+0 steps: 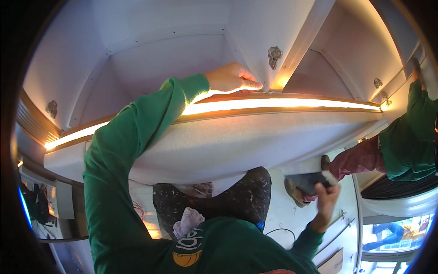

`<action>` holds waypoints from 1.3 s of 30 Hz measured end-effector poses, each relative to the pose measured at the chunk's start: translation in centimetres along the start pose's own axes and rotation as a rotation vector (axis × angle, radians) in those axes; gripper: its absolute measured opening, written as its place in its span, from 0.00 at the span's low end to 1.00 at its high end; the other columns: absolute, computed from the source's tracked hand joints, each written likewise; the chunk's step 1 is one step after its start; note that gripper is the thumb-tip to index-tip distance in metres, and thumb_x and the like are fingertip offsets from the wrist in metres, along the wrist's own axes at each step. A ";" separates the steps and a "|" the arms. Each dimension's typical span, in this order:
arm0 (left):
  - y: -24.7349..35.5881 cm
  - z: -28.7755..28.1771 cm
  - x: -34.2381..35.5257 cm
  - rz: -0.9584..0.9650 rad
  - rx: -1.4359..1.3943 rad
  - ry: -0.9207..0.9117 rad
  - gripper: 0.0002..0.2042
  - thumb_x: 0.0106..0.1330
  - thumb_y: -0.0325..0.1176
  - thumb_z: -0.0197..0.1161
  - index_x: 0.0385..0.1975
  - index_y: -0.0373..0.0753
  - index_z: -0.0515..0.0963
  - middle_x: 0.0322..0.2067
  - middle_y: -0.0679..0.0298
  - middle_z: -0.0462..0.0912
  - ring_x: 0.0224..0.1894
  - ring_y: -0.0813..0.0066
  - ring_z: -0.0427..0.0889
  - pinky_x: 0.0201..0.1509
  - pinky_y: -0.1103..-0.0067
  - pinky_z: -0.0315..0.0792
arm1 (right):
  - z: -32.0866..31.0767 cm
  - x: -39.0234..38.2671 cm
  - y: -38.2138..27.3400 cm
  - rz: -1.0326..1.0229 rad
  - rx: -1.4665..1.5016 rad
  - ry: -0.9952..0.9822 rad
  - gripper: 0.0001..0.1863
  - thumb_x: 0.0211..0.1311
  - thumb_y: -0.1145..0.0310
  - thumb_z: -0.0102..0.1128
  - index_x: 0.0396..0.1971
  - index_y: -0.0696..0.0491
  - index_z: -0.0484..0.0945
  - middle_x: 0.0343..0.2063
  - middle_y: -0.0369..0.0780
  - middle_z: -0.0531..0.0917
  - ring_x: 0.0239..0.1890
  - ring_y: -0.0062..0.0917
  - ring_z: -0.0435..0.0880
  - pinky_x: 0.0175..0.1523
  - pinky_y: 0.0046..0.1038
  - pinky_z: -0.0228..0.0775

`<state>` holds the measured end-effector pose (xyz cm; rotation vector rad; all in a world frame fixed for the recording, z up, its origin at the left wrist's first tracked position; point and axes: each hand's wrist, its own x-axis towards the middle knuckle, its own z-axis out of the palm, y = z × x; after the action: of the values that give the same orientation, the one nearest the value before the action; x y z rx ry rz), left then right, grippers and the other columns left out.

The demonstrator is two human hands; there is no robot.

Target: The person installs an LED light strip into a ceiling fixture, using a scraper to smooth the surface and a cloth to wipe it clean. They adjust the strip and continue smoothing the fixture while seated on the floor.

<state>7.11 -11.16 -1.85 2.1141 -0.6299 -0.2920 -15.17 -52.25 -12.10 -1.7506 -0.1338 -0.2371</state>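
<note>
My left hand [233,78] reaches up to the ledge, its fingers bent and pressed together. Its fingertips touch the corner where the white partition [255,45] meets the ledge; anything small between them is hidden. Just below that hand, a glowing light strip [283,103] runs along the wood-edged ledge. Lower down at the right, my right hand [326,203] is closed on a putty knife [305,182], a wide dark flat blade with a pale strip at its right end. The knife is held away from the ledge, in front of a co-worker's leg.
White open cabinet compartments [164,64] stand above the ledge, with metal fittings [274,57] on their walls. A pale curved panel [255,137] bulges below. Close on the right, a co-worker in a green top [406,141] reaches upward. A dark cable [283,230] lies on the floor.
</note>
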 end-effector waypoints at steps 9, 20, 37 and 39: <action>2.2 0.8 3.2 -0.017 0.198 -0.013 0.16 0.69 0.48 0.70 0.37 0.39 0.88 0.31 0.69 0.85 0.35 0.79 0.78 0.40 0.77 0.72 | 6.1 -10.8 18.9 0.455 0.855 0.079 0.23 0.69 0.71 0.64 0.61 0.58 0.73 0.52 0.39 0.85 0.53 0.28 0.84 0.64 0.36 0.72; 0.6 0.7 4.5 -0.025 0.130 -0.064 0.13 0.67 0.41 0.73 0.36 0.37 0.88 0.34 0.64 0.87 0.42 0.73 0.81 0.52 0.72 0.73 | 8.9 -11.6 24.0 0.729 0.955 0.025 0.18 0.67 0.72 0.64 0.56 0.59 0.77 0.44 0.41 0.87 0.44 0.31 0.88 0.55 0.35 0.80; 1.8 3.6 2.9 0.026 0.591 0.087 0.15 0.80 0.41 0.53 0.45 0.33 0.78 0.36 0.51 0.84 0.39 0.54 0.82 0.46 0.62 0.74 | 8.8 -11.5 24.1 0.714 0.964 0.028 0.23 0.68 0.71 0.64 0.60 0.61 0.73 0.48 0.45 0.86 0.47 0.33 0.89 0.56 0.34 0.81; 1.4 3.8 2.9 0.057 0.615 0.121 0.16 0.80 0.41 0.52 0.45 0.33 0.78 0.38 0.50 0.84 0.41 0.52 0.82 0.47 0.61 0.74 | 8.8 -11.5 24.5 0.719 0.955 0.038 0.23 0.68 0.71 0.64 0.60 0.62 0.73 0.48 0.45 0.86 0.47 0.33 0.89 0.56 0.34 0.81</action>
<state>7.48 -16.07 -2.84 2.6656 -0.7752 0.0794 -20.23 -47.86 -39.78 -0.7561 0.3630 0.2919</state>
